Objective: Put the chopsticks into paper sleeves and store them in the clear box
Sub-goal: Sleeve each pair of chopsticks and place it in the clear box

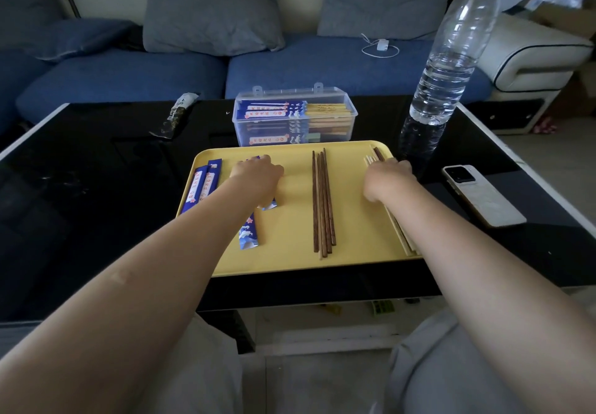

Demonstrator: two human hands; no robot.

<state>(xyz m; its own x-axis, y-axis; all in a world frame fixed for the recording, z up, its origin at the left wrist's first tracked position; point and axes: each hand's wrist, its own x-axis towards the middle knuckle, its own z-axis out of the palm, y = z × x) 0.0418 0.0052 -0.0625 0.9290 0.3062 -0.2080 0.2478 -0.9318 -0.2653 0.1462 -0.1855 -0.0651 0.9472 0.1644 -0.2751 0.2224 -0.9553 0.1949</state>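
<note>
A yellow tray [290,254] lies on the black table. My left hand [258,178] rests knuckles-up on a blue paper sleeve [249,236], fingers curled down onto it; their tips are hidden. Two more blue sleeves [203,184] lie at the tray's left. Several dark wooden chopsticks [322,204] lie in the tray's middle. My right hand [387,181] covers light wooden chopsticks [368,160] along the tray's right edge, fingers curled over them. Behind the tray stands the clear box [295,120], its lid down, holding several sleeved chopsticks.
A large tilted water bottle [451,58] stands at the tray's back right corner. A phone [480,197] lies right of the tray. A black wrapper [175,116] lies at the table's back left. A blue sofa runs behind the table [96,187].
</note>
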